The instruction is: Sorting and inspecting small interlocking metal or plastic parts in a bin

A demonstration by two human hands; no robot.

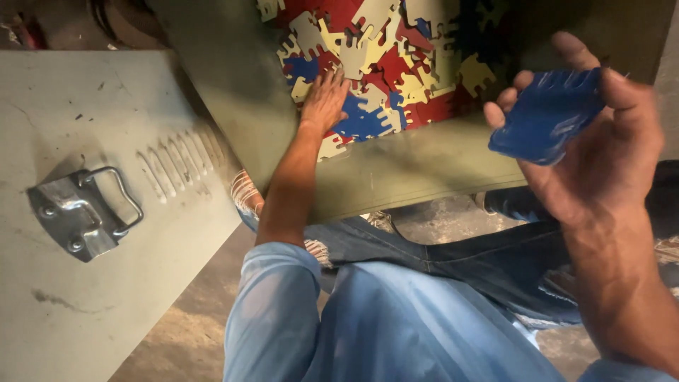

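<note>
Blue pieces (546,117), a small stack of flat hand-shaped cut-outs, sit in the right hand (601,155), raised just above the near wall of the green metal box (424,166). Right grip is clamped on the stack: thumb across the top edge, fingers curled under the left side. Left hand (325,99) is down inside the box, palm flat & fingers spread on the loose pile of pieces (382,64) (red, yellow, blue, cream mixed), touching a blue one w/ red ones beside it. That grip is apart, nothing pinched yet.

To do this step well, in my judgement: slide fingertips under one blue piece rather than scooping, since the shapes interlock & neighbours will likely drag along. Keep the stack level in the right hand so edges stay aligned; a looser thumb could let it fan out.

At left, a grey metal panel (85,141) w/ a bolted handle latch (81,212) and a row of slots. Below: light blue sleeves, jeans, concrete floor (191,311).
</note>
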